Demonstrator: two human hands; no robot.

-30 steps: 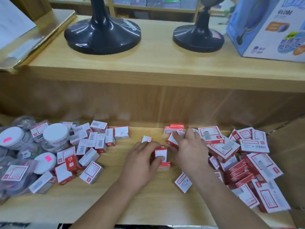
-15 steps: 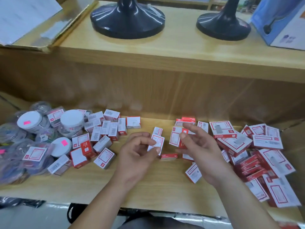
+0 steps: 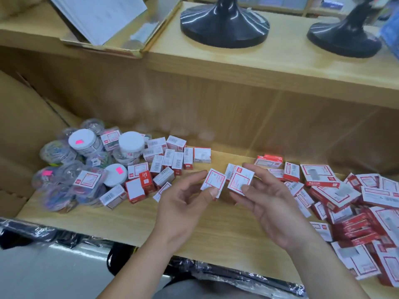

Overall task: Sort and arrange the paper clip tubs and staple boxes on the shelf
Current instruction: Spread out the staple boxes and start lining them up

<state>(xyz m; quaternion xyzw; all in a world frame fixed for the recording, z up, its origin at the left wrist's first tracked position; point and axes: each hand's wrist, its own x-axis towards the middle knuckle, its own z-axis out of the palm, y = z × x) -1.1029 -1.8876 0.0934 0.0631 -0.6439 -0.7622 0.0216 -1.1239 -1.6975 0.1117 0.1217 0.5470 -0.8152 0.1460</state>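
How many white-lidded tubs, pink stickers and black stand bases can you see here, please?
White-lidded tubs: 3
Pink stickers: 3
Black stand bases: 2
Total: 8

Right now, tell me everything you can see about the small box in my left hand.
The small staple box is white card with a red printed frame and a red edge; its print is too blurred to read. It looks closed, tilted, held above the wooden shelf. The left hand pinches it, thumb on the lower corner, forefinger at the top. A similar box in the right hand sits beside it.
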